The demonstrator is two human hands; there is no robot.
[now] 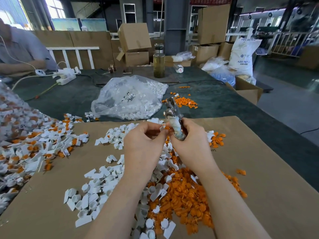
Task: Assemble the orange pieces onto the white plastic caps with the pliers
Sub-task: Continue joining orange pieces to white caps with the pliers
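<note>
Your right hand (187, 133) grips the pliers (174, 118) upright, while your left hand (146, 137) pinches a white cap (162, 129) just beside them. Misalign the small piece and it may slip into the piles below.

We are seeing a bottle (159, 60) standing on the green table (72, 97), near a power strip (66, 78). Cardboard boxes (133, 37) are stacking up behind, and a white sack (242, 56) is leaning at right.

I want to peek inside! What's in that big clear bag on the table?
The clear bag holds lots of small white plastic pieces. What lies deep in the middle is hidden by crinkled plastic.
</note>
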